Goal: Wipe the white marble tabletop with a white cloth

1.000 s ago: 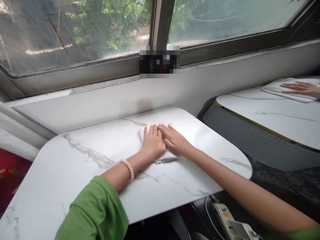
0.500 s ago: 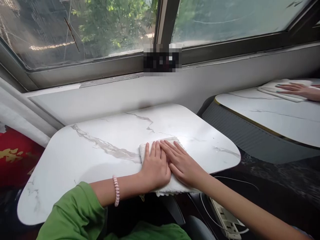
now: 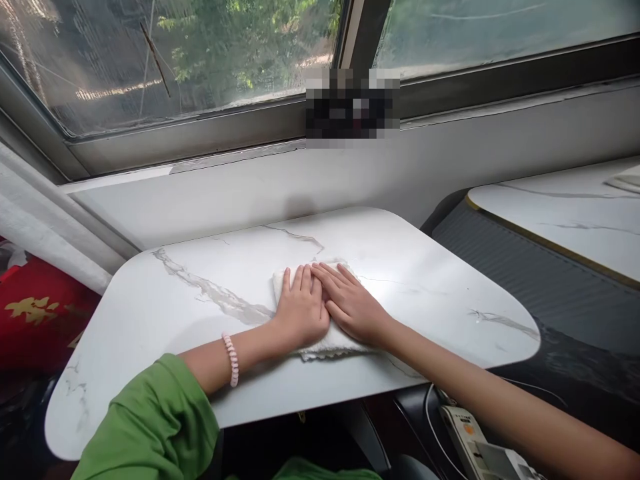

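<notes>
Flat palms: left hand [image 3: 301,311], right hand [image 3: 351,306] on white cloth [image 3: 327,343], marble table [image 3: 200,293], window [image 3: 165,53].

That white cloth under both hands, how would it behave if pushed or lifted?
Probably floppy: the white cloth lies flat with a soft, frilly edge. Likely slides easily on the glossy marble table. Looks thin, so should drape when lifted.

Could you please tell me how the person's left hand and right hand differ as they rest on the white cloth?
The left hand has a pink bead bracelet at its wrist; the right hand has none. The left hand points straight at the window; the right hand angles in toward the left one. A green sleeve follows the left hand's forearm; none shows on the right's. Both lie flat, open, side by side on the cloth.
</notes>
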Demonstrator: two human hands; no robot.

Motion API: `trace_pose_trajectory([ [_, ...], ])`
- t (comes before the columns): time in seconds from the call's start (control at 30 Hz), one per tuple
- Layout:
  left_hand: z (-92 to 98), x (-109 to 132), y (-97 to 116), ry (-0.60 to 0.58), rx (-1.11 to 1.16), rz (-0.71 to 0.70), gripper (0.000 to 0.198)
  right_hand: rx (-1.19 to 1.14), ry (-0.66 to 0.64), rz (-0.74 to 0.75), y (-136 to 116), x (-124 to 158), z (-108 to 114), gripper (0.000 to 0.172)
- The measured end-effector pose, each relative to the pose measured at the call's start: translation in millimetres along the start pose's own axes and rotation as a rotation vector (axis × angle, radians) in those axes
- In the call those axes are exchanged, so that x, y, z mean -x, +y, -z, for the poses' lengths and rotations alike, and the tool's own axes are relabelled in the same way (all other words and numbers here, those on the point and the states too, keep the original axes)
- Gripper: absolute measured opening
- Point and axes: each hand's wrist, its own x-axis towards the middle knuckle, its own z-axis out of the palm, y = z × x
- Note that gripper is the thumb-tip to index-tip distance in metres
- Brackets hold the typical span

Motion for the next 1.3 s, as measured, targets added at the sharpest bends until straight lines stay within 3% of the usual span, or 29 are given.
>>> trace_pose_trajectory([
  [0.13,-4.6,-22.7,-27.5,0.033,-0.012,0.036,0.057,-0.031,-0.024,-0.025,7.9,-36.9,-7.8,0.061],
  [0.43,-3.0,-89.3,-116.7,0.101,-0.016,0.08,0.05,-0.054,-0.007,-0.114,30.4,-145.2,-38.3,0.057],
  [0.6,-6.1,-111.6,-136.9,0.164,-0.031,0.144,0.045,-0.074,0.028,-0.073,43.3,-177.3,-45.4,0.053],
  [0.77,-6.8,-114.5,-138.2,0.158,-0.057,0.142,0.047,-0.063,0.038,-0.065,48.9,-181.1,-49.8,0.054],
  [0.97,-6.7,-100.3,-129.3,0.155,-0.069,0.158,0.048,-0.046,-0.008,-0.068,39.1,-169.1,-44.1,0.056],
  [1.3,-5.7,-31.5,-86.4,0.14,-0.051,0.143,0.051,-0.023,-0.047,-0.075,-8.5,-103.2,-29.3,0.059],
])
